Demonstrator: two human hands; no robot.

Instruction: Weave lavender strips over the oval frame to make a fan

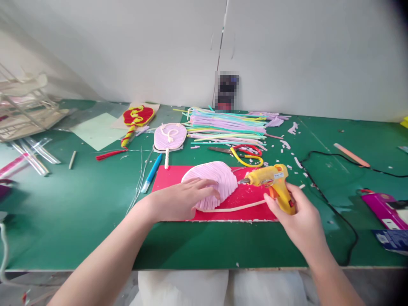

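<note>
A pink ribbed fan shape [216, 178] lies on a red mat [251, 204] in the middle of the green table [79, 212]. My left hand [181, 199] rests flat on the fan's near left part, fingers stretched out over it. My right hand [299, 216] grips the handle of a yellow glue gun [272, 178], whose nozzle points left at the fan's right edge. A thin cream cord [242, 207] runs along the mat below the fan.
Behind the mat lie a finished pink fan [170, 137], a red and yellow fan [137, 115], a heap of pastel strips [226, 125], red and yellow scissors [248, 155] and a blue pen [152, 173]. A black cable [328, 204] loops at the right. Clear tubes [32, 153] lie left.
</note>
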